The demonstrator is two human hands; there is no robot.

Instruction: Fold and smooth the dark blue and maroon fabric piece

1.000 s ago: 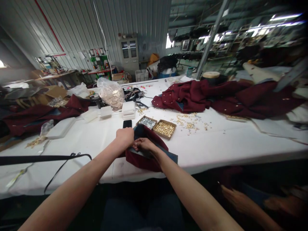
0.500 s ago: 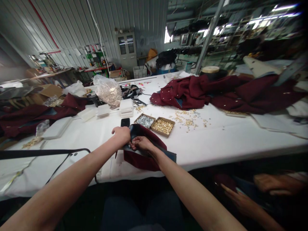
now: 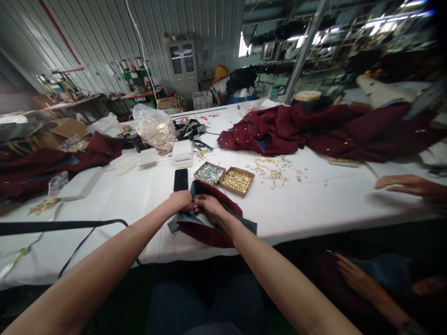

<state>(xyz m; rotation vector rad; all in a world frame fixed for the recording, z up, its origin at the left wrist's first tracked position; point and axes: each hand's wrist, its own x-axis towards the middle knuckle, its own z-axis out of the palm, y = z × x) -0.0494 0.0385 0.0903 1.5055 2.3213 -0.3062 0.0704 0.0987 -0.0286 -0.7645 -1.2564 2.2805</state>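
Note:
A maroon garment piece with a blue-grey lining point(image 3: 206, 235) lies folded at the table's front edge. My left hand point(image 3: 182, 200) is closed on its left upper edge, fingers curled in. Against it, my right hand point(image 3: 208, 204) pinches the same cloth, thumb and fingertips together. Any small part between the fingertips is too small to make out. Just behind my left hand lies a black phone point(image 3: 180, 179). Beyond the garment sit a box of silver snap parts point(image 3: 209, 173) and a box of gold snap parts point(image 3: 237, 180), side by side.
Loose gold pieces point(image 3: 275, 174) are scattered right of the boxes. Maroon garments point(image 3: 268, 128) lie heaped at the back right. White pads point(image 3: 182, 153) and a plastic bag of pieces point(image 3: 155, 130) stand back left. At right, a co-worker's hand point(image 3: 405, 184) reaches over the table; another hand point(image 3: 356, 274) holds cloth.
My left hand has come down and closer to my right hand, uncovering more of the phone. The garment's left edge has shifted. One co-worker's hand has risen over the table.

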